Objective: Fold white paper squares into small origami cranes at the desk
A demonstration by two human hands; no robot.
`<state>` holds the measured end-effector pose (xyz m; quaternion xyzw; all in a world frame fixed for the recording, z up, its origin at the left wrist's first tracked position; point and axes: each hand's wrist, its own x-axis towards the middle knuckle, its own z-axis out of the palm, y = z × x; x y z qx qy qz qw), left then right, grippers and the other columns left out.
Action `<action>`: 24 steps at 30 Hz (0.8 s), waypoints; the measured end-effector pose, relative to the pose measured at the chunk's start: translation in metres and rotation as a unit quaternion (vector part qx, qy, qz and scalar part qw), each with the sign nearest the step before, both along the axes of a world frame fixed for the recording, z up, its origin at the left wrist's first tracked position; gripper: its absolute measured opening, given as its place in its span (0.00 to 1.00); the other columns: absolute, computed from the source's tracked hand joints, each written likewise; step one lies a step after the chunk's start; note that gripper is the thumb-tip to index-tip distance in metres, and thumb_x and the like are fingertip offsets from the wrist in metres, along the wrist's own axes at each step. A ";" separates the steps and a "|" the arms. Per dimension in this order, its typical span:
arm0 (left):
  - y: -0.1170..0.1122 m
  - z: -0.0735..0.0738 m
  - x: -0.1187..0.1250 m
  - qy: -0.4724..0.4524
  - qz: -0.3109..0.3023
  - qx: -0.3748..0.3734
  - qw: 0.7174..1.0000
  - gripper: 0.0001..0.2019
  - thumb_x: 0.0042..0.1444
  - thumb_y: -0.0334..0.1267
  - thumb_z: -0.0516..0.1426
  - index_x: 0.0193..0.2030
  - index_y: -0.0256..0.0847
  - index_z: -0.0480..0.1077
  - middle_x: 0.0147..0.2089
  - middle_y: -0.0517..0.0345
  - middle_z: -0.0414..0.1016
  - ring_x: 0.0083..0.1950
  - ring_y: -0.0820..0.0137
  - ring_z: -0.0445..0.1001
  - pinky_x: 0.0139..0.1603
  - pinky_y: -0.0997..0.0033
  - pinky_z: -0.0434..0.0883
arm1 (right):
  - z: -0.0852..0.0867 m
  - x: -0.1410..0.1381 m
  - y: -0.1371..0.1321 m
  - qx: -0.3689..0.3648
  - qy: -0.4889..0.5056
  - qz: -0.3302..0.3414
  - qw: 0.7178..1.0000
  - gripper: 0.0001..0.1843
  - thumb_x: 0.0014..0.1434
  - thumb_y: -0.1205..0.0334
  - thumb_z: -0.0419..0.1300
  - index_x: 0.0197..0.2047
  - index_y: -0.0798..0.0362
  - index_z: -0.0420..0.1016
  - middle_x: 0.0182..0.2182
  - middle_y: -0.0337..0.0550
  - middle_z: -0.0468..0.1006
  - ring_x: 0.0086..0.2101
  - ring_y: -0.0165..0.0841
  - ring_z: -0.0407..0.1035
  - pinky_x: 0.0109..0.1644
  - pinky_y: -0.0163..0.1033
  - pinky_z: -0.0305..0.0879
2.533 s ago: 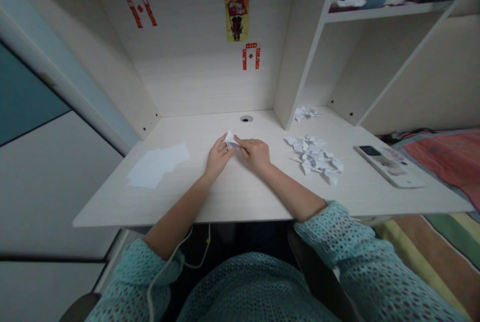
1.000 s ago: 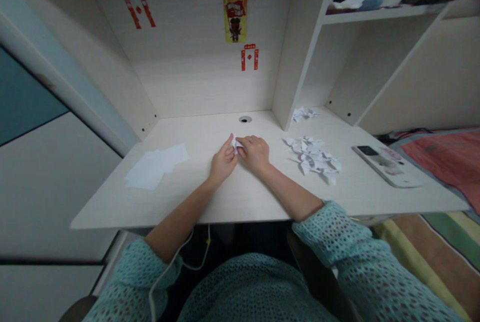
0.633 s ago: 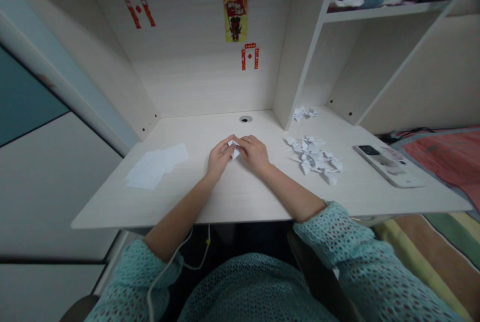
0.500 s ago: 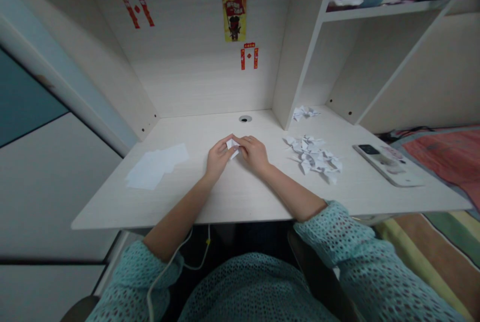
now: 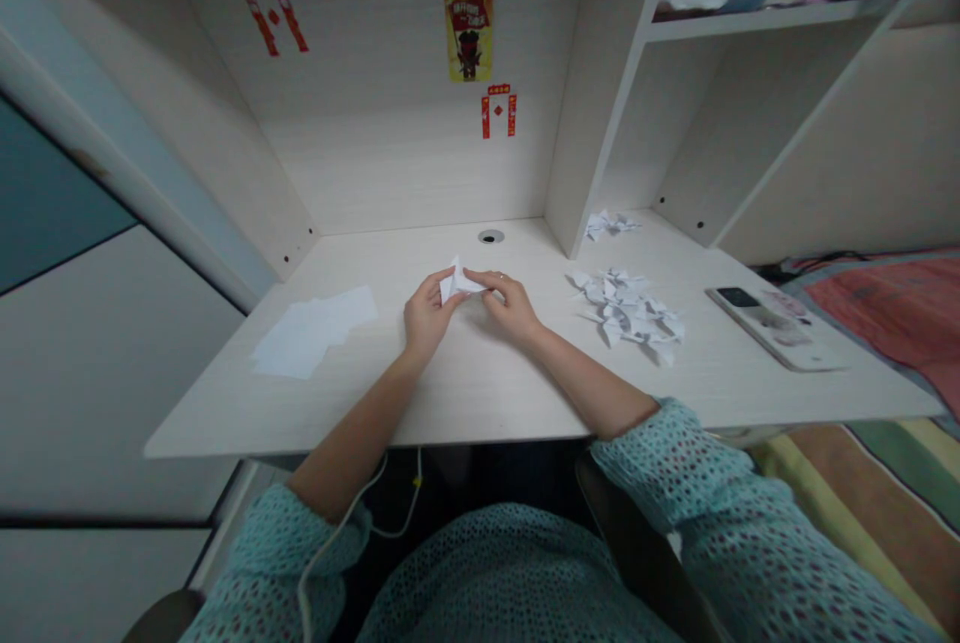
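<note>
A small folded white paper piece (image 5: 456,282) is pinched between both hands just above the middle of the pale wooden desk (image 5: 480,393). My left hand (image 5: 424,313) grips its left side with fingers closed. My right hand (image 5: 513,303) holds its right tip between thumb and fingers. To the right of my right hand lies a heap of several folded white paper figures (image 5: 628,311). At the desk's left sits a stack of flat white paper sheets (image 5: 313,331).
A phone (image 5: 772,325) lies at the desk's right end. A few more folded papers (image 5: 610,222) sit under the shelf unit (image 5: 600,93). A cable hole (image 5: 490,236) is at the back. A striped bedcover (image 5: 885,483) is on the right.
The hands pressed the paper down on the desk, then lifted it slightly. It now stands up between the fingers, and the left hand has shifted a little left.
</note>
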<state>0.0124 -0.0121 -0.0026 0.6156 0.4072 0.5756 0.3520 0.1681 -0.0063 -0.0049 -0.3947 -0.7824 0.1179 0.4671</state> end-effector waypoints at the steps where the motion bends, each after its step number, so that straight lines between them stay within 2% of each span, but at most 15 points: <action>1: 0.000 0.000 0.000 0.004 0.000 0.002 1.000 0.22 0.47 0.40 0.62 0.50 0.41 0.68 0.48 0.50 0.75 0.47 0.65 0.75 0.49 0.63 0.71 | 0.000 0.000 0.000 0.001 0.007 0.002 1.000 0.22 0.59 0.68 0.49 0.56 0.50 0.69 0.45 0.44 0.77 0.44 0.34 0.69 0.48 0.40 0.64; 4: -0.002 0.001 -0.001 0.015 -0.001 0.000 1.000 0.21 0.49 0.39 0.61 0.51 0.41 0.68 0.50 0.50 0.74 0.48 0.65 0.75 0.49 0.64 0.72 | 0.000 -0.002 0.000 -0.006 0.025 -0.009 1.000 0.18 0.60 0.58 0.54 0.54 0.48 0.71 0.45 0.44 0.77 0.45 0.34 0.70 0.49 0.41 0.64; 6: -0.003 0.002 -0.001 0.019 0.002 -0.002 1.000 0.20 0.49 0.38 0.61 0.51 0.41 0.68 0.50 0.50 0.74 0.48 0.65 0.75 0.49 0.64 0.72 | -0.001 -0.003 0.001 -0.009 0.026 -0.015 1.000 0.18 0.59 0.55 0.56 0.53 0.48 0.72 0.45 0.44 0.78 0.44 0.34 0.70 0.50 0.41 0.63; 11: -0.005 0.005 0.002 0.009 0.007 -0.007 1.000 0.19 0.48 0.36 0.60 0.49 0.39 0.69 0.48 0.49 0.75 0.46 0.65 0.75 0.49 0.63 0.72 | -0.002 -0.001 0.003 0.004 -0.004 -0.023 1.000 0.18 0.60 0.56 0.55 0.54 0.47 0.71 0.44 0.44 0.78 0.44 0.33 0.70 0.50 0.40 0.63; 15: -0.004 0.004 0.003 -0.001 -0.001 0.004 1.000 0.21 0.49 0.35 0.59 0.52 0.39 0.68 0.51 0.49 0.73 0.47 0.66 0.75 0.49 0.64 0.72 | -0.001 0.001 0.002 0.007 -0.047 -0.034 0.998 0.18 0.62 0.58 0.53 0.55 0.47 0.70 0.44 0.43 0.79 0.43 0.33 0.70 0.49 0.39 0.62; 20: -0.005 0.004 0.002 0.042 0.005 0.003 0.999 0.21 0.51 0.35 0.57 0.54 0.40 0.69 0.54 0.50 0.72 0.42 0.69 0.76 0.46 0.67 0.73 | 0.000 0.002 0.000 0.018 -0.086 -0.036 0.996 0.19 0.63 0.60 0.51 0.56 0.47 0.68 0.45 0.42 0.78 0.42 0.32 0.70 0.48 0.38 0.62; 24: -0.005 0.007 0.002 0.035 0.015 -0.019 0.999 0.19 0.50 0.36 0.58 0.51 0.39 0.70 0.49 0.51 0.75 0.39 0.70 0.76 0.43 0.69 0.74 | 0.001 0.001 -0.002 0.031 -0.054 -0.024 0.998 0.18 0.61 0.60 0.53 0.55 0.48 0.70 0.44 0.42 0.79 0.41 0.33 0.70 0.47 0.38 0.63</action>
